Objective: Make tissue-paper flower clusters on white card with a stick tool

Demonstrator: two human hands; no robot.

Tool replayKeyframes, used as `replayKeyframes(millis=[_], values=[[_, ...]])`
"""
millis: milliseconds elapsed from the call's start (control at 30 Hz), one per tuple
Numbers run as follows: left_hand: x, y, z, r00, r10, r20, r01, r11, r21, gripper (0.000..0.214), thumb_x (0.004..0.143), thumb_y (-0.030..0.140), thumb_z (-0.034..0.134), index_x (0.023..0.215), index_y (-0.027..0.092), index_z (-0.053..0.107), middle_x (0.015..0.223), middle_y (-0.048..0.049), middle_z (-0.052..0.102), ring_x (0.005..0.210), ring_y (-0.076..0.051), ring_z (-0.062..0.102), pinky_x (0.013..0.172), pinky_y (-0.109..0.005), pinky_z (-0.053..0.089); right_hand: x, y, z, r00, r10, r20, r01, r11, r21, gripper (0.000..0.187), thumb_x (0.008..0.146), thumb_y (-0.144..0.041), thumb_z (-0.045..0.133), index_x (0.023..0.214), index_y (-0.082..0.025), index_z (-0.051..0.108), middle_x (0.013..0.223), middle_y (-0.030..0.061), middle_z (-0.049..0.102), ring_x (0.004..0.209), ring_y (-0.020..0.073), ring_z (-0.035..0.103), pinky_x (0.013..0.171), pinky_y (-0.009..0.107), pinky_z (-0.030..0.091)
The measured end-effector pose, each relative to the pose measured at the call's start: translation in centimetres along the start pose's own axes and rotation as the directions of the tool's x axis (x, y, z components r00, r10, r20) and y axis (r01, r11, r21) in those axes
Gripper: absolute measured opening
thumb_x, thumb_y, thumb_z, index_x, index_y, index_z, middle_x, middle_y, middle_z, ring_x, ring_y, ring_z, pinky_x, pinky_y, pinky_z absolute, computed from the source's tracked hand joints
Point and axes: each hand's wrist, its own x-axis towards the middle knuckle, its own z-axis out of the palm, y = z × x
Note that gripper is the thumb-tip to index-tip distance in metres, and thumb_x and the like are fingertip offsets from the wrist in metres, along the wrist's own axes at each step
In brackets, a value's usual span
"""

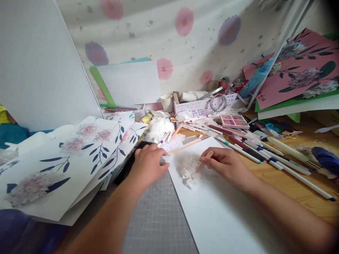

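Observation:
My right hand (225,164) pinches a wooden craft stick (204,162), its lower end at a ruffled white paper flower (189,173). The flower lies on a white sheet of paper (219,215). To the left, my left hand (149,164) is palm down with its thumb spread away from the fingers. It rests near the paper's left edge, above a grey gridded cutting mat (159,215) and beside a black object (124,173). Just beyond its fingertips lies another craft stick (184,146).
Finished flower pictures (87,155) are stacked at the left. Behind the work lie white tissue scraps (160,128), a stack of paper cups (167,103) and a pink palette (234,121). Many markers (265,155) cover the right side. A pink flower picture (299,70) leans at the far right.

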Motion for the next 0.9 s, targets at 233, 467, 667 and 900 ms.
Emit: replayKeyframes(millis=[233,467,667,900], values=[[0.2,1.1,0.8,0.996,0.079,-0.041,-0.077,0.996,0.053,0.014,0.079,0.015,0.051,0.070,0.020,0.061,0.081,-0.0039,0.065,0.085,-0.024,0.051,0.075,-0.040,0.030,0.0,0.1,-0.1,1.000,-0.015,-0.017,0.015,1.000,-0.024,0.027,0.083,-0.036,0.054,0.063,-0.019,0.058,0.068,0.0029,0.067,0.058,0.0135,0.055,0.054,0.025,0.041],[0.3,0.1,0.2,0.997,0.014,-0.077,-0.019,0.998,-0.064,0.014,0.079,0.017,0.049,0.072,0.020,0.061,0.078,-0.0020,0.065,0.080,-0.021,0.055,0.073,-0.036,0.034,0.0,0.2,-0.1,1.000,0.007,-0.012,-0.007,1.000,-0.012,0.027,0.083,-0.036,0.054,0.063,-0.019,0.058,0.069,0.0028,0.068,0.059,0.0132,0.054,0.055,0.025,0.039],[-0.8,1.5,-0.6,0.996,0.049,-0.071,-0.066,0.963,-0.260,0.013,0.079,0.016,0.049,0.074,0.021,0.061,0.079,0.0012,0.066,0.077,-0.016,0.057,0.071,-0.030,0.039,0.1,0.1,-0.1,1.000,0.015,0.000,-0.015,1.000,0.015,0.026,0.083,-0.034,0.054,0.063,-0.018,0.058,0.070,0.0031,0.068,0.061,0.0131,0.054,0.057,0.025,0.040],[-2.5,4.5,-0.7,0.910,0.409,-0.071,-0.414,0.883,-0.223,0.012,0.084,0.016,0.052,0.077,0.021,0.060,0.085,0.0005,0.067,0.085,-0.018,0.054,0.078,-0.035,0.032,0.1,0.0,-0.2,1.000,0.006,0.004,-0.006,0.999,0.045,0.022,0.082,-0.030,0.054,0.064,-0.017,0.060,0.068,0.0028,0.068,0.061,0.0131,0.054,0.059,0.025,0.040]])
